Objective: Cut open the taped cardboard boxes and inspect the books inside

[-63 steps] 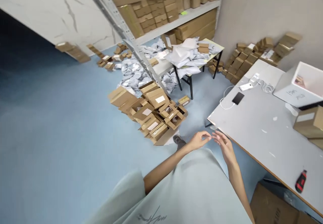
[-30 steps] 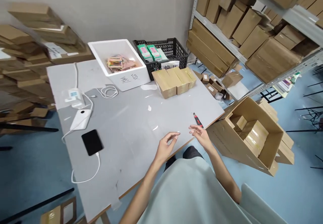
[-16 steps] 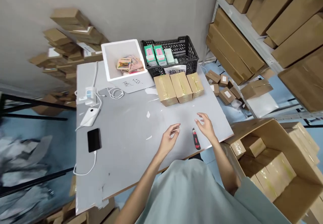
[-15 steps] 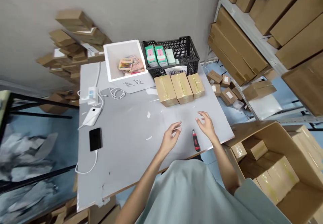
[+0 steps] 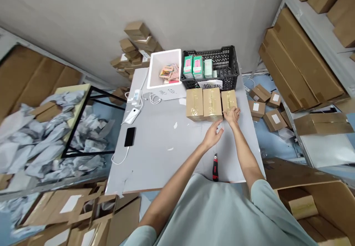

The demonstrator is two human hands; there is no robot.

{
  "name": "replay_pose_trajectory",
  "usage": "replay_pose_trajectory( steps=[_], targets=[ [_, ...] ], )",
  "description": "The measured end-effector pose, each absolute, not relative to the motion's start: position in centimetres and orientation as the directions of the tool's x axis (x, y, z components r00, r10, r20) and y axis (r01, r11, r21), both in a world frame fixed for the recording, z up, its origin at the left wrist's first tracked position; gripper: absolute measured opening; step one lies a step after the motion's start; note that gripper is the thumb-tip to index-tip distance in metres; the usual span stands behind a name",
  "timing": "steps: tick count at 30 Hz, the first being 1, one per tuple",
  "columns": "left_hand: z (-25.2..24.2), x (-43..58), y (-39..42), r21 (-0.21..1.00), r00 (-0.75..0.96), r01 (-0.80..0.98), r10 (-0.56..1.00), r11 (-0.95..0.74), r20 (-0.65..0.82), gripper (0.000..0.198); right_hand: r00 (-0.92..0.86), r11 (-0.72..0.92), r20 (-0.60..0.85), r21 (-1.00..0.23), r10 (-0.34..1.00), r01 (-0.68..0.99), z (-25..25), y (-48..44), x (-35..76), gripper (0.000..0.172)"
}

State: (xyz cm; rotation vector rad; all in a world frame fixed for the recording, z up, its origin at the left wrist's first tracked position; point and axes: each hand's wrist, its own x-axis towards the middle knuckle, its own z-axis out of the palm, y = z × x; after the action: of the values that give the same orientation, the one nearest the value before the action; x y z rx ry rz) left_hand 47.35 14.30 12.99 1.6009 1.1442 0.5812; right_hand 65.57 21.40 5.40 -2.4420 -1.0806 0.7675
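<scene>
Your right hand (image 5: pixel 232 116) is touching the rightmost carton's (image 5: pixel 228 98) near end, its grip unclear; your left hand (image 5: pixel 213 135) is curving open near the middle carton (image 5: pixel 212 102). Both cartons are sitting on the counter (image 5: pixel 149 161) before the black crate (image 5: pixel 229 83).

Shelved cartons (image 5: pixel 299 59) and heaped mailing bags (image 5: pixel 48 144) mark a parcel storeroom.

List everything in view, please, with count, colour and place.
table: one, grey, centre
taped boxes: three, brown, on table
crate: one, black, behind taped boxes
cartons: several, green, in crate
bin: one, white, beside crate
phone: one, black, table's left
cables: several, white, table's left
cutter: one, red-black, table's near edge
parcels: many, grey, left
loose boxes: many, brown, around table
shelves: several, grey, both sides
left hand: one, by middle taped box
right hand: one, at right taped box
</scene>
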Motion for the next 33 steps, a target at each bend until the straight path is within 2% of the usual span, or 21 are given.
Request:
replay_pose_trajectory(
  steps=[5, 11, 14, 16, 19, 20, 23, 27, 30, 33],
  targets=[
    [11.9, 45.5, 12.3, 0.898, 0.395, 0.436, 0.883, 0.061, -0.252, 0.047, 0.617, -0.694, -0.327, -0.429, 0.716, 0.579, 5.3, 22.1, 64.4, 0.077],
    [11.0, 41.9, 9.5, 0.915, 0.388, 0.394, 0.886, 0.089, -0.253, 0.043, 0.652, -0.687, -0.256, -0.434, 0.714, 0.582, 7.1, 21.4, 65.0, 0.078],
    [10.6, 39.2, 7.2, 0.932, 0.375, 0.339, 0.889, 0.132, -0.262, 0.043, 0.72, -0.716, -0.19, -0.429, 0.667, 0.551, 7.7, 16.5, 65.2, 0.079],
    [10.1, 37.0, 5.2, 0.935, 0.367, 0.297, 0.881, 0.192, -0.297, 0.044, 0.777, -0.735, -0.122, -0.441, 0.618, 0.515, 7.9, 11.1, 64.7, 0.075],
    [8.9, 33.1, 2.1, 0.924, 0.351, 0.223, 0.859, 0.31, -0.373, 0.044, 0.782, -0.704, -0.028, -0.456, 0.622, 0.544, 8.4, 1.5, 62.2, 0.067],
    [8.5, 31.7, 1.1, 0.916, 0.335, 0.199, 0.855, 0.348, -0.397, 0.043, 0.758, -0.654, 0.034, -0.482, 0.652, 0.584, 8.6, -1.5, 60.8, 0.067],
    [7.4, 27.2, -0.8, 0.897, 0.252, 0.138, 0.861, 0.42, -0.442, 0.04, 0.662, -0.538, 0.063, -0.527, 0.747, 0.657, 9.2, -8.1, 55.4, 0.067],
    [6.9, 20.3, -1.6, 0.899, 0.049, 0.063, 0.899, 0.433, -0.436, 0.051, 0.421, -0.34, 0.014, -0.565, 0.907, 0.752, 9.5, -10.6, 46.5, 0.071],
    [7.1, 14.1, -2.0, 0.923, -0.186, 0.026, 0.909, 0.383, -0.372, 0.061, 0.157, -0.137, -0.018, -0.595, 0.987, 0.792, 9.2, -9.0, 39.6, 0.071],
    [7.5, 7.0, -3.2, 0.96, -0.376, 0.056, 0.896, 0.275, -0.235, 0.061, -0.137, 0.113, 0.012, -0.633, 0.991, 0.766, 9.1, -6.0, 32.5, 0.07]
  ],
)
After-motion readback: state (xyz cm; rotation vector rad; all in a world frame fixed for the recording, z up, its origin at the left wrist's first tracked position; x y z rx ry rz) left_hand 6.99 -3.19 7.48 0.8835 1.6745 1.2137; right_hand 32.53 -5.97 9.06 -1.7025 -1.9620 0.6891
